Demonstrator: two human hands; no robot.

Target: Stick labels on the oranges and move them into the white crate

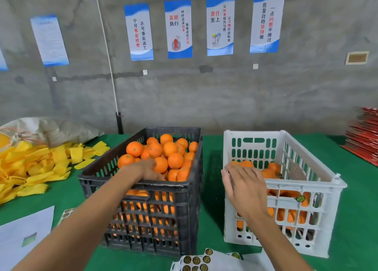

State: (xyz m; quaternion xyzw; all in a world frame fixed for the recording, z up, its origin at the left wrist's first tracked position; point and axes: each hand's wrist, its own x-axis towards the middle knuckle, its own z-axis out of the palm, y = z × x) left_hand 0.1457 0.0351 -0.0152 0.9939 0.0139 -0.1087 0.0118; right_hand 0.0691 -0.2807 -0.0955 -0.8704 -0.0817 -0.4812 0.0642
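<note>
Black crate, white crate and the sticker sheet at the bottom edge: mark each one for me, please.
Black crate (185, 191): head view, near rim at its right front corner.
White crate (286, 191): head view, near wall's top band.
Sticker sheet (216, 262): head view, bare white backing beside the round labels.

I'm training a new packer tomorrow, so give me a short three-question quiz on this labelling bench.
1. True or false: the black crate holds more oranges than the white crate.
2. Which hand reaches into the black crate? A) left hand B) right hand
3. Fill in: the sticker sheets lie on the ___ table cover.

Key: 1 true; 2 A; 3 green.
</note>
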